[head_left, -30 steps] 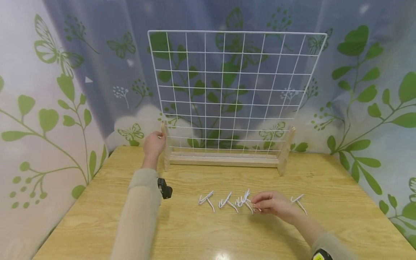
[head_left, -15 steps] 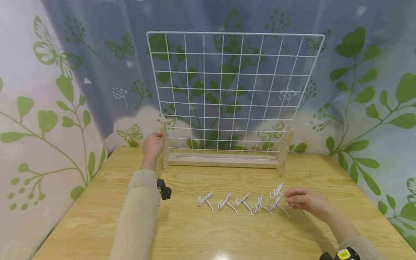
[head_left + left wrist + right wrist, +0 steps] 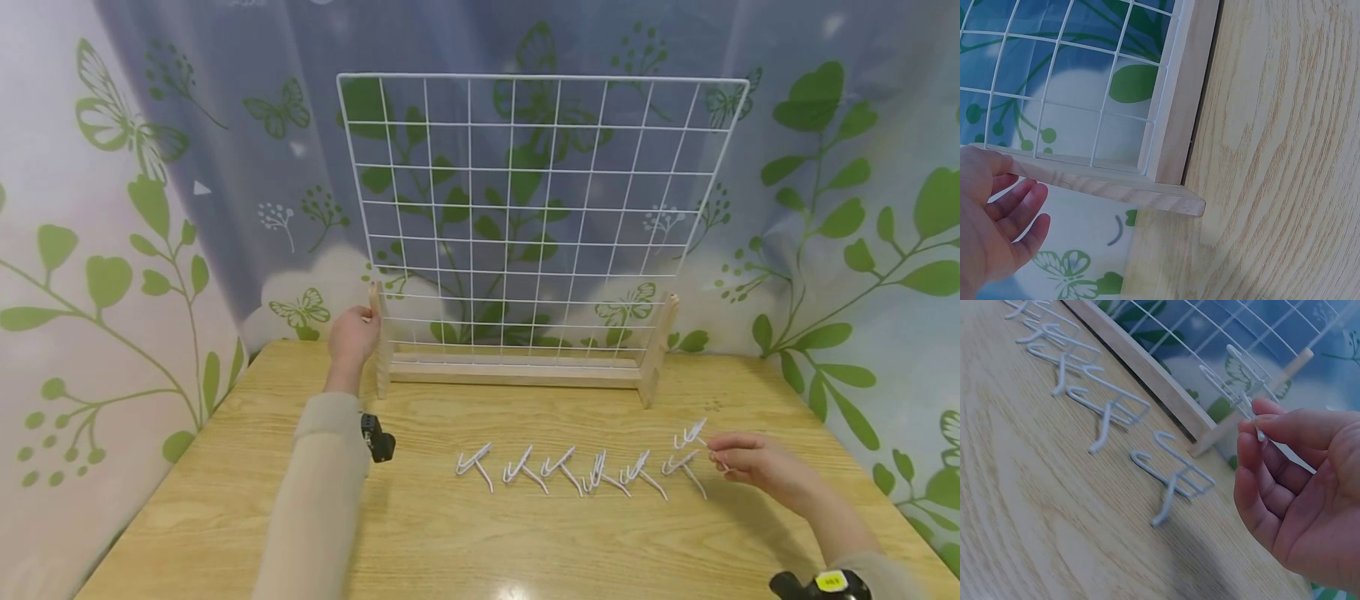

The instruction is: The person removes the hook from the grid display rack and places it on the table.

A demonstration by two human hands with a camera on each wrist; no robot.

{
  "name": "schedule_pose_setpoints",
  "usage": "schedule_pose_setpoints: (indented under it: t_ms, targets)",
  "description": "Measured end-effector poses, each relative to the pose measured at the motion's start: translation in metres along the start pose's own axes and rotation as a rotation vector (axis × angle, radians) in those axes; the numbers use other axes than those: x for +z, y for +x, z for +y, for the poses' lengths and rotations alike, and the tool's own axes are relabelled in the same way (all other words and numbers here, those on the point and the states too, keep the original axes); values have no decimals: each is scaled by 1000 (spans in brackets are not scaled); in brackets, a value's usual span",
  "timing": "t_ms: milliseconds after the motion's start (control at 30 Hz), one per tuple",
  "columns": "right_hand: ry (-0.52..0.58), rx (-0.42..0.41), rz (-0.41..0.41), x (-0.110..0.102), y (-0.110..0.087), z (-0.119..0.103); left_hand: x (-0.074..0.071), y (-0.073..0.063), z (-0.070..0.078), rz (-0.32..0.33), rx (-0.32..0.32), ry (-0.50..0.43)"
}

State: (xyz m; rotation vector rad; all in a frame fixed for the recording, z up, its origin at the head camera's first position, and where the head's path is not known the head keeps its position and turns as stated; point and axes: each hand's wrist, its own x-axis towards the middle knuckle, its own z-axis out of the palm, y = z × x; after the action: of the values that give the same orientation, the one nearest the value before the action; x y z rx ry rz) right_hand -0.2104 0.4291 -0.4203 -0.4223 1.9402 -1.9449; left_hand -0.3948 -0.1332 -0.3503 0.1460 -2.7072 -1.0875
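A white wire grid panel (image 3: 534,187) stands upright in a wooden stand (image 3: 517,375). My left hand (image 3: 354,337) holds the stand's left upright (image 3: 1104,187) by its outer edge. In the left wrist view, the other fingers of that hand (image 3: 988,219) curl loosely beside the wood. Between thumb and fingertips, my right hand (image 3: 772,475) pinches a white wire hook (image 3: 1241,394) by its stem. The held hook is raised above the right end of a row of several similar hooks on the table; the rightmost hook (image 3: 1172,475) is closest to it.
Wood-grain table top (image 3: 510,542) spreads under and in front of the stand. Behind it hangs a curtain (image 3: 292,50) printed with green leaves and butterflies. The stand's right upright (image 3: 660,354) is behind the row's right end.
My right hand has moved right along the row, carrying the hook from near the middle to the right end and uncovering hooks on the table. My left hand stays on the upright.
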Motion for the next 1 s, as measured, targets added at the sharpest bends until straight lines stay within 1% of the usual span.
schedule_pose_setpoints:
  t_ms: [200,400,600,700,867,1000]
  targets:
    - [-18,0,44,-21,-14,6,-1,-2,2,-4,-5,-2]
    - [-10,32,38,-36,-24,10,-2,-3,3,-9,-5,-3]
    - [5,92,61,-43,-30,14,-2,-3,2,2,3,6]
    - [22,116,77,-45,-31,17,-2,-3,2,-5,3,6]
    - [-14,153,95,-48,-33,22,-2,-3,2,-21,-6,0]
    - [-30,195,106,-49,-34,24,-2,-2,2,-20,-5,-4]
